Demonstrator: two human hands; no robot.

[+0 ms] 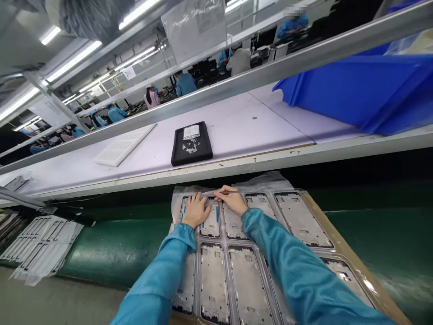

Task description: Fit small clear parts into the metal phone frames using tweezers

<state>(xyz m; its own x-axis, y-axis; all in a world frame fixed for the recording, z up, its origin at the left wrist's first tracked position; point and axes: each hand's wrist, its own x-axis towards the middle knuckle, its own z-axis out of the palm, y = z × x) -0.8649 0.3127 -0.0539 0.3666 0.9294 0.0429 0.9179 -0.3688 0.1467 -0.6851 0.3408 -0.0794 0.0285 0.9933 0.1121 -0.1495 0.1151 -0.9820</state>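
My left hand (195, 210) lies with fingers spread on a phone middle frame (210, 225) in the top row of a clear plastic tray (225, 241). Blue strips show on that frame and on the one left of it. Just to the right, my right hand (231, 199) pinches a thin dark tool that looks like tweezers (230, 192). Its tip points left, toward the top end of the frame under my left hand; whether it touches anything is too small to tell. More grey frames, such as one frame (214, 282) in the lower row, fill the tray's pockets.
Above the tray runs a white shelf (233, 122). It bears a black tray (191, 143) with small parts and a bag, a white slab (125, 145) and a blue bin (352, 90). Cardboard (316, 205) lies beneath my tray. More trayed frames (43, 241) sit left on the green conveyor belt (115, 248).
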